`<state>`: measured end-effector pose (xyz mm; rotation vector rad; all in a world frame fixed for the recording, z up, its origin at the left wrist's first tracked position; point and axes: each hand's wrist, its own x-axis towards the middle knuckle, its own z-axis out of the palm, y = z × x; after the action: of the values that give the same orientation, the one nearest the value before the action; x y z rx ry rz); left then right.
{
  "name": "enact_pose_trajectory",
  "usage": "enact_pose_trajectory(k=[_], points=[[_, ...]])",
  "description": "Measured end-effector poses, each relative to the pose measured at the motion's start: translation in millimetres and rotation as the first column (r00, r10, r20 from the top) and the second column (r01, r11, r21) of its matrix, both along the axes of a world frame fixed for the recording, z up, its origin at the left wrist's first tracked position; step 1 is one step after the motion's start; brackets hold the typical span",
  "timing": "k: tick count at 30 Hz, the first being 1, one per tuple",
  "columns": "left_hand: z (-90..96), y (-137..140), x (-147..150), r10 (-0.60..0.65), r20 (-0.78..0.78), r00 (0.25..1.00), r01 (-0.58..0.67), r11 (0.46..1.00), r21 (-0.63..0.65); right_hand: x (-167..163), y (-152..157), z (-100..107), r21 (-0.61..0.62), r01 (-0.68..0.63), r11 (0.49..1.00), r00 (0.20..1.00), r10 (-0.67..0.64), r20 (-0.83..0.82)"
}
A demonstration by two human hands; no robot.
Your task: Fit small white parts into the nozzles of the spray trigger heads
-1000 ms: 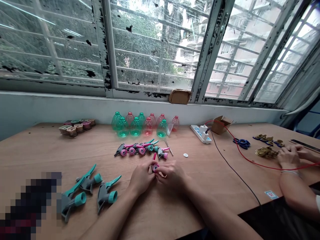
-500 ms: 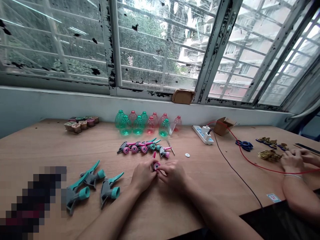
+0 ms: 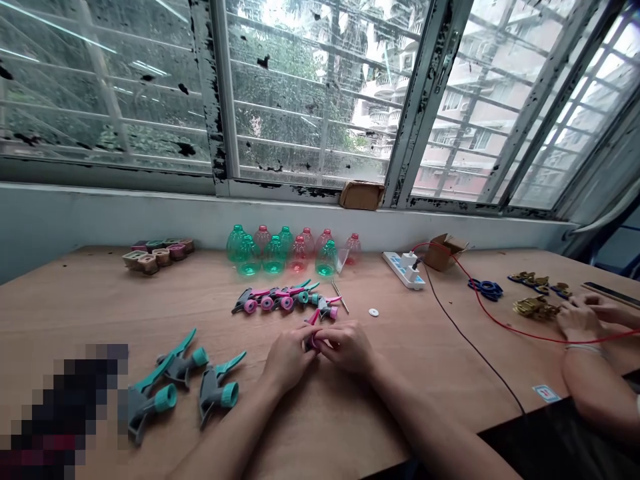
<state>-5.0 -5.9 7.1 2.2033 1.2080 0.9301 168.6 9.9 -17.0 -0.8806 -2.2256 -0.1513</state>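
Just in front of me at the middle of the table, my left hand (image 3: 290,357) is closed round a pink and grey spray trigger head (image 3: 313,343). My right hand (image 3: 346,347) pinches the pink collar of that same part from the right. Fingers hide most of it; its pink lever points up and away. Beyond my hands lies a row of pink, teal and grey trigger heads (image 3: 267,301), with a thin metal rod (image 3: 341,297) and a white disc (image 3: 373,312) to the right. Several teal and grey trigger heads (image 3: 215,390) lie left of my left forearm.
Green and red clear bottles (image 3: 274,257) stand along the wall. A power strip (image 3: 404,270) has a black cable (image 3: 465,347) and a red cable (image 3: 525,333) crossing the right side. At far right a co-worker's hands (image 3: 580,320) are near gold parts (image 3: 535,307).
The pink collar, which faced me with its opening showing, is now turned and more covered by my fingers. My right fingers have shifted over it. The whole view has tilted slightly.
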Motion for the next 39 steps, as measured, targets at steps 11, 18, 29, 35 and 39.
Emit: enact_pose_trajectory(k=[11,18,29,35,39], points=[[0.9,0,3,-0.025,0.023,0.999,0.025,1.000,0.015,7,-1,14,-0.052,0.007,0.999,0.996,-0.002,0.091],[2.3,-3,5,0.002,-0.014,1.000,-0.002,1.000,-0.011,8,2,7,-0.099,-0.052,0.994,0.998,0.053,0.014],[38.8,25,-71,0.293,-0.450,0.844,-0.259,0.956,0.137,23,16,4,-0.181,0.038,0.983,0.951,-0.091,-0.294],[45.1,34,-98,0.233,-0.547,0.804,-0.230,0.970,0.075,30,22,7,-0.236,0.146,0.961,0.957,-0.197,-0.213],[62.3,18,-116,0.201,-0.488,0.850,-0.225,0.974,0.009,50,29,9,-0.264,0.426,0.866,0.876,-0.467,-0.119]])
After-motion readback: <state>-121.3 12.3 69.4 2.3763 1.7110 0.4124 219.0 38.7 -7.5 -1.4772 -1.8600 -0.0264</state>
